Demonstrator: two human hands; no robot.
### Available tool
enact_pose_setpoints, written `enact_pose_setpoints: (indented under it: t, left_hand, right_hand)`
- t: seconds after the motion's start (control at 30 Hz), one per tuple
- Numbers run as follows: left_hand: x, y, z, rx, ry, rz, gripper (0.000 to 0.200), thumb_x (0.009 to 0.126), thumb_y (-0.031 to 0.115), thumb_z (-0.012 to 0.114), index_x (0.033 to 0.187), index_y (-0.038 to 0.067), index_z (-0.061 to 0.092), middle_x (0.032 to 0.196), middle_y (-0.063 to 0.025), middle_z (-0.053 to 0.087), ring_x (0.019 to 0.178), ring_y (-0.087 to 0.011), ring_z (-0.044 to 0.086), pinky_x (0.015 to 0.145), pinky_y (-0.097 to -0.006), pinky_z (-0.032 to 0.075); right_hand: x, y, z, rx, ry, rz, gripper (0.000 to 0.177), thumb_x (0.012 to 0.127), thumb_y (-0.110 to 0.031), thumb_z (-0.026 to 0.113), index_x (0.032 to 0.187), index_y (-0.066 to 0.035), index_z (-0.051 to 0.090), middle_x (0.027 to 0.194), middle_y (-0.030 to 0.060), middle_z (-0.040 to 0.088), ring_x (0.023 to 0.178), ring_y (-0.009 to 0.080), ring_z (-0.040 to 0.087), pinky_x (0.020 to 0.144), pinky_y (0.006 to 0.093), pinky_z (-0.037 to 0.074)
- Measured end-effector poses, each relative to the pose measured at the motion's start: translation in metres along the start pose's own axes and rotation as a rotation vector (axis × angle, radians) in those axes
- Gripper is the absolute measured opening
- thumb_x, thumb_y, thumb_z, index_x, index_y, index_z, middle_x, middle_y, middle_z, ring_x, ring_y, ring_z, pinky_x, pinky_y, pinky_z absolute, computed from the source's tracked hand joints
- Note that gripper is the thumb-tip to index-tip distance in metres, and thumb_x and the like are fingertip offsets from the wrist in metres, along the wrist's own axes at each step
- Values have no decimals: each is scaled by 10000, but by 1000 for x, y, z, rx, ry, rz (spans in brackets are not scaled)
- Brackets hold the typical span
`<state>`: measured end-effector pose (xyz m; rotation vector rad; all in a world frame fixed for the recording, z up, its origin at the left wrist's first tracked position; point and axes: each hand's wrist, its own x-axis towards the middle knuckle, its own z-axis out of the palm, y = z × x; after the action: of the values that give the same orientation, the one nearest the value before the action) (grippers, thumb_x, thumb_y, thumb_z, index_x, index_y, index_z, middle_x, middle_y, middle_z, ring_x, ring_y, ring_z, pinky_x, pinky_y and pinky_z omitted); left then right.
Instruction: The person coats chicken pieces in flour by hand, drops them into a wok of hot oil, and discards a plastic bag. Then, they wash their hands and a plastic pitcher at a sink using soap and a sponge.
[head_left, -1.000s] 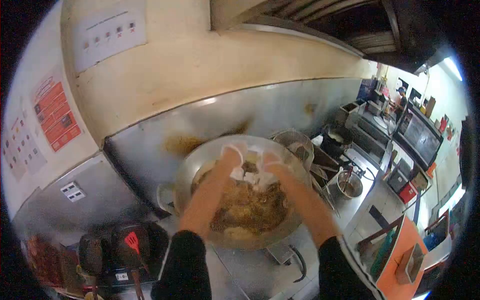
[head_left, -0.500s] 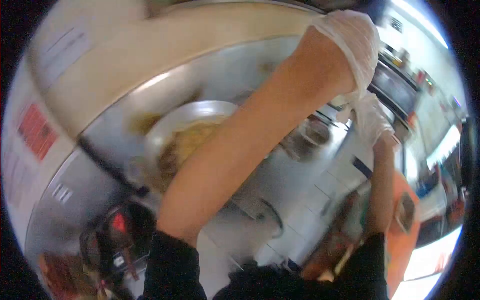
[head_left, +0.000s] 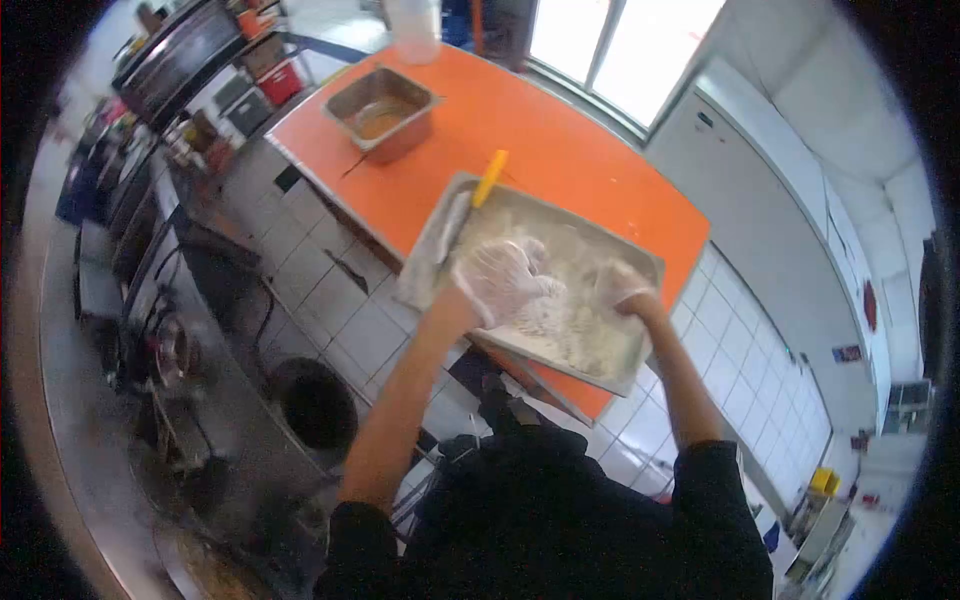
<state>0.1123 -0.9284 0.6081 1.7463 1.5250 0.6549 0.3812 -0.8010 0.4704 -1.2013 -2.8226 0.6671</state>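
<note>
A rectangular metal tray (head_left: 655, 275) holds white, flour-like powder (head_left: 580, 330) with clumps in it. Over the middle of the tray, my left hand (head_left: 497, 280) wears a clear plastic glove and touches the powder, its powdery fingers apart. My right hand (head_left: 622, 283), gloved too, is down at the powder on the tray's right side; motion blurs its fingers. A tool with a yellow handle (head_left: 489, 180) leans on the far left corner of the tray. Beside it, a pale cloth-like piece (head_left: 440, 240) lies along the left rim.
The tray rests on an orange table (head_left: 570, 150). Further back on it stand a deep metal pan (head_left: 380, 115) with brownish liquid and a translucent container (head_left: 413, 30). A metal cooking counter (head_left: 230, 390) runs along my left. White tiles (head_left: 335, 310) cover the floor.
My view has swung from the stove, with its pan of food, to the orange table. Both gloved hands, raised and stretched out before, are now down in the tray of powder.
</note>
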Motion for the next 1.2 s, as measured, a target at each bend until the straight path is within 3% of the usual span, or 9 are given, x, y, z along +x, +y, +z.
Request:
enact_pose_setpoints:
  t: [0.17,0.43,0.5,0.57,0.67,0.73,0.97,1.13,1.2]
  left_hand:
    - [105,-147,181,425,-202,310,305,821,337,651,917,49,671,905,-199,656,915,-333,631,830,-388,493]
    - [92,-187,225,443,-125,81,351,850,239,546,1157,93,632,1067,-167,668,1007,-345,624,907,-422,471]
    - [100,-207,213,547,-222,203,341,873,216,543,1175,80,623,1060,-142,679,979,-308,641,876,-388,489]
    - [104,-195,192,642,-326,329,331,895,193,540,1193,68,614,1054,-116,690,951,-270,658,844,-355,508]
    - [99,-152,155,-353,-293,-662,330,947,235,538,1181,9,590,1165,-105,649,991,-207,646,835,-324,511]
    - [83,-187,166,-935,-188,-639,352,955,253,553,1182,-16,580,1123,-50,654,936,-149,633,788,-289,511]
    - [91,-192,174,-821,-161,-654,428,909,296,608,1222,6,587,1078,-76,676,906,-147,627,799,-293,496]
    - [105,-185,200,70,-195,221,437,868,257,606,1257,59,577,1107,-148,676,934,-239,647,860,-339,473]
    - [107,-183,204,-68,-254,55,422,870,237,602,1255,65,580,1077,-158,675,937,-270,642,871,-358,464]
  right_hand:
    - [-82,36,210,119,36,203,337,748,-197,585,1036,-41,667,1180,227,604,1122,353,573,953,420,447]
    - [-55,27,109,162,-612,441,395,798,-315,627,1086,-49,671,1165,162,645,1109,346,584,967,409,442]
    - [-78,46,128,511,62,232,267,831,-232,595,1007,-54,689,1006,174,673,926,339,638,836,421,491]
    - [-67,53,120,739,9,326,303,834,-286,618,1006,-48,691,1050,180,668,961,324,634,856,414,485]
    - [-49,61,124,683,1,360,321,837,-325,643,1001,-56,701,1083,178,667,981,289,633,863,398,481]
    - [-40,65,127,405,48,295,295,837,-310,646,996,-69,710,1071,168,672,966,270,636,850,389,483]
    - [-18,37,61,727,-95,363,289,808,-303,697,1000,-89,723,982,124,694,847,258,652,775,358,510]
    - [-7,12,24,779,-167,275,301,775,-248,744,1017,-69,724,968,76,713,830,206,659,761,318,517]
    - [-1,14,28,873,-213,202,310,772,-241,750,1020,-56,720,985,62,718,834,190,659,757,304,517]
